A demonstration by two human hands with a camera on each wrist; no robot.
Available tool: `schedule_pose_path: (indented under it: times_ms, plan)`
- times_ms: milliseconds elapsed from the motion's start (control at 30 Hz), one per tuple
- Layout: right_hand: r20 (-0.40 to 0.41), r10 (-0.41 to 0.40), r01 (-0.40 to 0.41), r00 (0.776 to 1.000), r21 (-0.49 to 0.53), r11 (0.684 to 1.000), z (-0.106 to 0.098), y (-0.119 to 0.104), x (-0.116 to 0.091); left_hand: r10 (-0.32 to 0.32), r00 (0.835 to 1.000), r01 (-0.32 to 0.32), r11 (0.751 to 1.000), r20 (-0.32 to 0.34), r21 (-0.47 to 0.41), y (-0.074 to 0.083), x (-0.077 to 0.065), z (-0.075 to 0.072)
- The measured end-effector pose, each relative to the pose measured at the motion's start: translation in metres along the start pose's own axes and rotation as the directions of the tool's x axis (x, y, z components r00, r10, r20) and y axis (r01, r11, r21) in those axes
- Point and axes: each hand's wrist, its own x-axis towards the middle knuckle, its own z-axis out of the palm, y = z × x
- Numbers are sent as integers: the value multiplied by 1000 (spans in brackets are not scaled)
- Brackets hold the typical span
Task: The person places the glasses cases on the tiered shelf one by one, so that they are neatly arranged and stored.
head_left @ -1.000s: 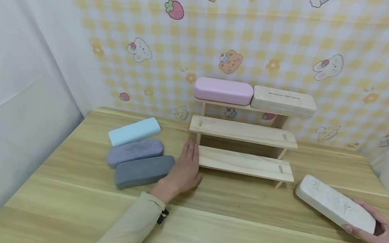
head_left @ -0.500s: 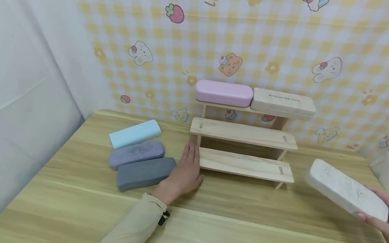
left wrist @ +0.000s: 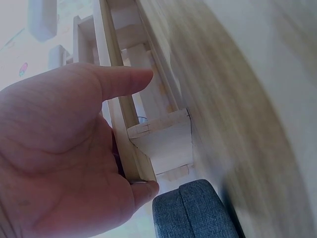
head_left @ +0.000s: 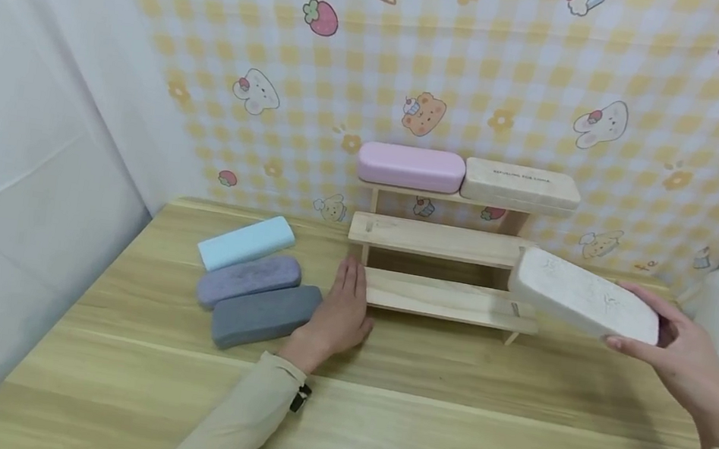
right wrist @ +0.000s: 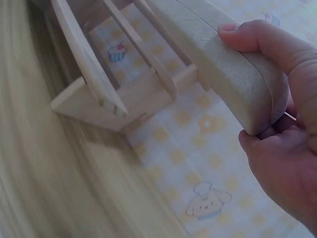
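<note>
My right hand (head_left: 680, 346) grips one end of a whitish glasses case (head_left: 587, 296), thumb on its near side in the head view. The case is raised over the right end of a three-tier wooden display stand (head_left: 452, 300) and overlaps the middle and lowest boards there. The thumb (right wrist: 242, 37) lies along the case's seam in the right wrist view. My left hand (head_left: 339, 318) rests with straight fingers against the left end of the lowest board; its thumb stands apart in front. A pink case (head_left: 411, 168) and a beige case (head_left: 520, 186) with lettering sit on the top board.
Left of the stand lie a light blue case (head_left: 247, 242), a purple-grey case (head_left: 250, 280) and a dark blue-grey case (head_left: 265, 316), side by side on the wooden table (head_left: 424, 448). A yellow checked cloth (head_left: 505, 69) hangs behind; a white wall (head_left: 14, 130) borders the left.
My right hand has lifted the whitish case off the table and brought it leftward and back over the stand's right end. My left hand has stayed at the lowest board.
</note>
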Motion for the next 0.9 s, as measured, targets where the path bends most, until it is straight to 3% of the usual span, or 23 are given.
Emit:
schedule_pose_path:
  times_ms: [133,367,567,700,900]
  plan:
    - [33,-20,15,999,142,990,12,-8,13,-5,1000,5,1000,-3,-6,-1,-1,0]
    - [67,-16,16,998,-4,1000,27,-17,24,4,1000,-4,1000,-7,-13,0,0,-1]
    - [75,19,-15,997,-51,999,35,-25,36,10,1000,-10,1000,-4,-2,1,0,-3]
    - [81,24,-18,996,-70,997,42,-31,47,-2,1000,3,999,3,-36,1,0,-4]
    - [120,-5,7,993,-19,1000,56,-40,61,-6,1000,7,999,18,-49,1,0,-4]
